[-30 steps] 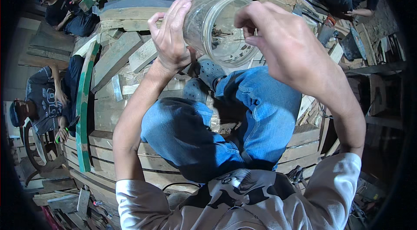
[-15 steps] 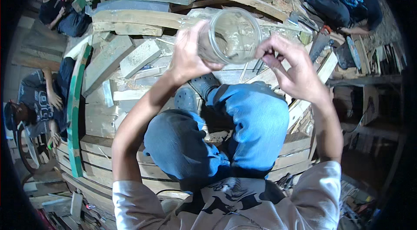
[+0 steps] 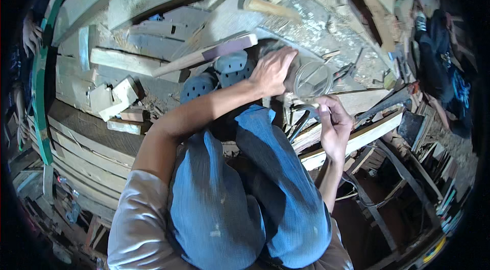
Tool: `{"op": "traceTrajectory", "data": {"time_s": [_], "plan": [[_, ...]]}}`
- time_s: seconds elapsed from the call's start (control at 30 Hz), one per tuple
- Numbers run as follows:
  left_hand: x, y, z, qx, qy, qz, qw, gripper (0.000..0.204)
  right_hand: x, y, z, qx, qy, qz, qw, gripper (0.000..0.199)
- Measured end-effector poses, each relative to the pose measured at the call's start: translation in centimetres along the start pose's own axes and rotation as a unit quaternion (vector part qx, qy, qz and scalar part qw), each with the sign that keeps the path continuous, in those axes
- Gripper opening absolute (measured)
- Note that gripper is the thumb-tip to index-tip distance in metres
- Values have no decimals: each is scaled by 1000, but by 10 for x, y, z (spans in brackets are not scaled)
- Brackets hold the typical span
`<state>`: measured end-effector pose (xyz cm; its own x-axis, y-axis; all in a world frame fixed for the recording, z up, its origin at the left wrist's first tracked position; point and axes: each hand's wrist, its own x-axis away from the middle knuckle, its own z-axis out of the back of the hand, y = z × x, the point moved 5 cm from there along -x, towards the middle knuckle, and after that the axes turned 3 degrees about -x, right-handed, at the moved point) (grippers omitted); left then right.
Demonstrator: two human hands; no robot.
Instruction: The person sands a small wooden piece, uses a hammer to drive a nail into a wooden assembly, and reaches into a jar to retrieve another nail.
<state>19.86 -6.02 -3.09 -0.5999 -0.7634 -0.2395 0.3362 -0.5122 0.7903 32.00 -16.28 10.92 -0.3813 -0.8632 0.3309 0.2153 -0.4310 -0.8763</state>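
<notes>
A clear round jar point(image 3: 313, 80) is tilted with its open mouth toward me, above the wooden boards beyond my knees. My left hand point(image 3: 275, 72) is closed against the jar's left side, with its fingertips partly hidden. Just below the jar's rim is my right hand point(image 3: 334, 123), its thumb and forefinger pinched together. Whatever sits between those fingertips is too small to make out. A mallet-like wooden handle with a purple-grey end point(image 3: 229, 47) lies left of my left hand, near my dark clogs point(image 3: 232, 63).
A pale wooden tool handle point(image 3: 268, 8) lies beyond the jar. Wood blocks point(image 3: 115, 97) and planks are scattered to the left. A green-painted beam point(image 3: 40, 86) runs along the left side. At right are dark tools point(image 3: 352, 68), a slatted frame point(image 3: 375, 203) and another person's legs point(image 3: 434, 55).
My view has tilted and turned to the right. The jar and both hands now appear lower and farther right. The right hand remains pinched near the jar's rim.
</notes>
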Motion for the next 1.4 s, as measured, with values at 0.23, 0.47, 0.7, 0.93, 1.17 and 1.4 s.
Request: {"op": "traceTrajectory", "data": {"time_s": [0.23,0.47,0.7,0.93,1.17,1.4], "plan": [[13,-43,13,-36,-201,241,949,91,-48,-2,-58,1,-75,1,997,15],[26,4,67,-91,-21,99,991,88,-47,-10,-56,-27,-66,-35,997,15],[17,25,132,222,89,31,970,29,-39,-26,-81,-78,-133,2,988,23],[26,15,139,174,60,5,983,9,-42,-31,-102,-84,-144,-23,986,25],[30,-2,135,302,78,175,934,10,-54,-36,-123,-115,-117,77,983,12],[14,-9,159,82,97,99,987,26,-77,-32,-121,-11,-49,195,980,9]]}}
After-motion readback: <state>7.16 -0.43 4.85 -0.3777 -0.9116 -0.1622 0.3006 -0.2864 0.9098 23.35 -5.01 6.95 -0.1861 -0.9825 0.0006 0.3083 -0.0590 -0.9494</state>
